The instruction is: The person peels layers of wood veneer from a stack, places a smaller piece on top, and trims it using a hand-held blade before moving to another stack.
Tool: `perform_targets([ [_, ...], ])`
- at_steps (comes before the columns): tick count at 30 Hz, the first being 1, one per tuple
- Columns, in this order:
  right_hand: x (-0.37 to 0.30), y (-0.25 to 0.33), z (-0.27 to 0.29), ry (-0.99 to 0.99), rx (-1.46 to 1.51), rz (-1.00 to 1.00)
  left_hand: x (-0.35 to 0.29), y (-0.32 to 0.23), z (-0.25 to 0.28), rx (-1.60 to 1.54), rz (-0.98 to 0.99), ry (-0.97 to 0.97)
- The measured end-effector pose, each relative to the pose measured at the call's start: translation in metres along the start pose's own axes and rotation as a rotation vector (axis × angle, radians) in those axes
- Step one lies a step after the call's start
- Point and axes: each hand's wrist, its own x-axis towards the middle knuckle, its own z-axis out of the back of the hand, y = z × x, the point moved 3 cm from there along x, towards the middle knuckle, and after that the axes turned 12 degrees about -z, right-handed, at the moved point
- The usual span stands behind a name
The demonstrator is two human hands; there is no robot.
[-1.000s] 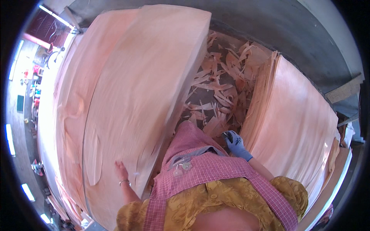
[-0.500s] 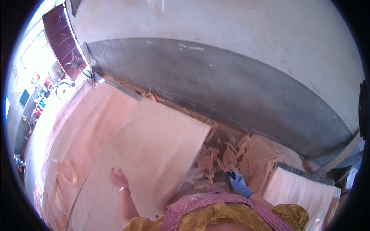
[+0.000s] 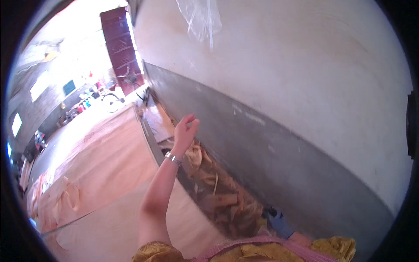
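Where the broad stack of thin sheets [image 3: 104, 163] stops short of the wall [image 3: 301, 87], loose scraps [image 3: 224, 201] lie in the narrow gap, torn and curled, tan to peach. The stack fills the lower left, smooth and matt like wood veneer, with a paler sheet [image 3: 104, 225] nearest us and a ribbon-like strip [image 3: 75, 204] curling up at its left. Our bare left hand [image 3: 187, 127] reaches forward above the gap, fingers loosely bent and a little apart, with nothing visible in them; a metal band [image 3: 173, 158] circles the wrist. Our right hand [image 3: 281, 225], in a blue glove with dark fingertips, hangs low beside the scraps; blur keeps us from telling whether it grips anything. To move well here, we judge it best to step clear of slippery strips, avoid leaning on sheet edges that may split, and let the gloved hand meet any splinters. Beyond, the wall is chalky white above a scuffed grey band, with clear, wrinkled plastic [image 3: 200, 19] hanging high and a dark red panel [image 3: 122, 50] at the far end.
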Motion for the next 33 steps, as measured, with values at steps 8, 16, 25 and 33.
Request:
perform_targets([
  [8, 0.202, 0.023, 0.078, 0.229, 0.071, -0.027, 0.305, -0.01, -0.14, -0.166, 0.066, -0.208],
  [16, 0.294, 0.055, 0.043, 0.467, -0.075, 0.193, 0.424, -0.011, -0.159, -0.144, 0.04, -0.367],
  [25, 0.373, 0.387, -0.087, 0.124, 0.233, 0.711, 0.18, 0.025, -0.171, -0.43, 0.26, -0.152],
  [33, 0.415, 0.563, -0.157, 0.412, 0.557, 0.742, 0.012, 0.045, -0.16, -0.426, 0.515, 0.577],
])
